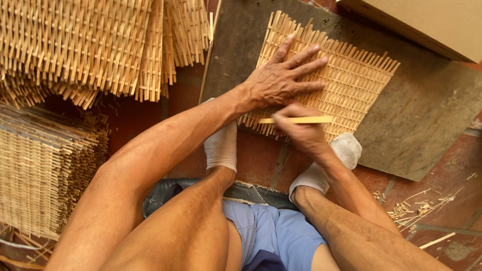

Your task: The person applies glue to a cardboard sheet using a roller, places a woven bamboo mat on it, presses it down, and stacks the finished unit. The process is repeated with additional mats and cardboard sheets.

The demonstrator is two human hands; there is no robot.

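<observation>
While our left hand [281, 80] lies flat, fingers spread, on the woven mat [346, 85] atop the dark board [427, 115], our right hand [298, 131] pinches a bamboo strip [301, 120] at its near edge. Weave looks nearly full; finished mats [90, 45] stacked left.

Left hand [281, 80] lies palm down, fingers spread and pointing far-right, forearm extended from near-left. Right hand [298, 128] sits just near of it, fingers pinched closed, wrist bent, forearm running in from near-right.
</observation>
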